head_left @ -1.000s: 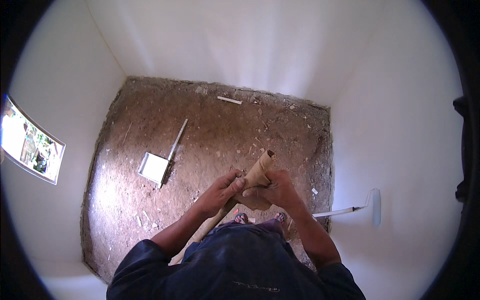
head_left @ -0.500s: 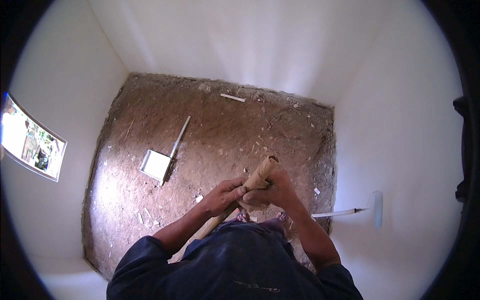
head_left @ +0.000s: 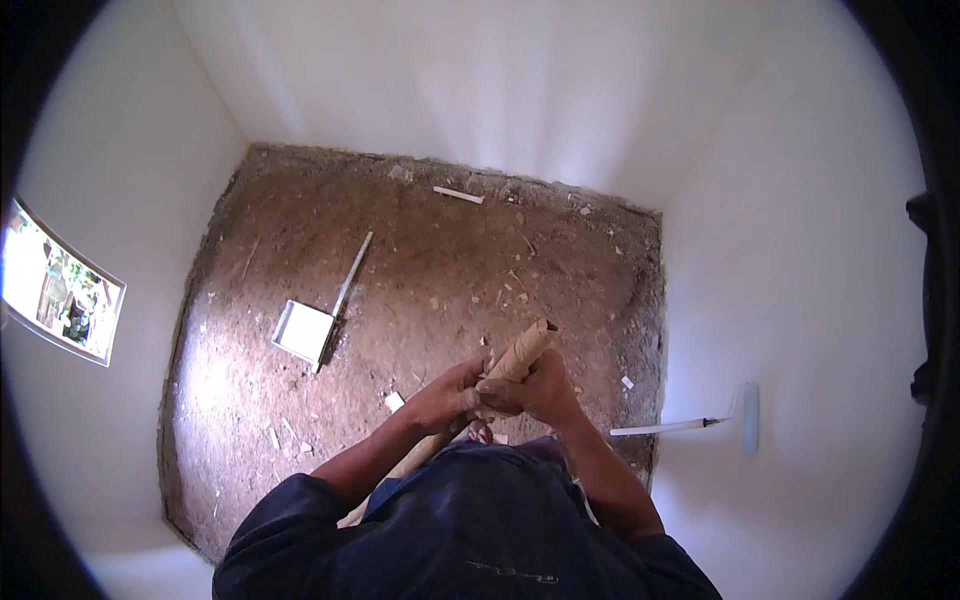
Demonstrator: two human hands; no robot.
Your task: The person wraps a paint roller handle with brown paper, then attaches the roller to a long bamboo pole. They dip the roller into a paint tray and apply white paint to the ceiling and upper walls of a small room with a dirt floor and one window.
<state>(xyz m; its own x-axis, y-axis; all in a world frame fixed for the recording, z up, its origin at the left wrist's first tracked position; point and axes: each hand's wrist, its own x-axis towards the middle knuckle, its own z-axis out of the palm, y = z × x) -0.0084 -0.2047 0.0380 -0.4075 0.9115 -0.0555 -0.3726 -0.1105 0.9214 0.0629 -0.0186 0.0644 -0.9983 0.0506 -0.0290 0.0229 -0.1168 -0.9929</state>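
Observation:
A long roll of brown paper (head_left: 521,352) slants in front of my body, its open end up and to the right and its lower part running down to the left past my shirt. My left hand (head_left: 446,398) is closed round the middle of it. Just above, my right hand (head_left: 541,389) wraps the upper part, fingers curled against the paper. The two hands almost touch, and some of the fingers are hidden behind the roll and each other.
On the dirt floor (head_left: 420,290) lie a shallow square tray (head_left: 279,330), white inside, a pale stick (head_left: 352,272) beside it, and a white strip (head_left: 458,195). A paint roller (head_left: 751,420) rests against the right wall. A window (head_left: 65,290) opens at left.
My hands have shifted slightly on the roll, the right one turning round it. The roll's upper end sits a little lower. The view has drifted slightly, moving the room leftward.

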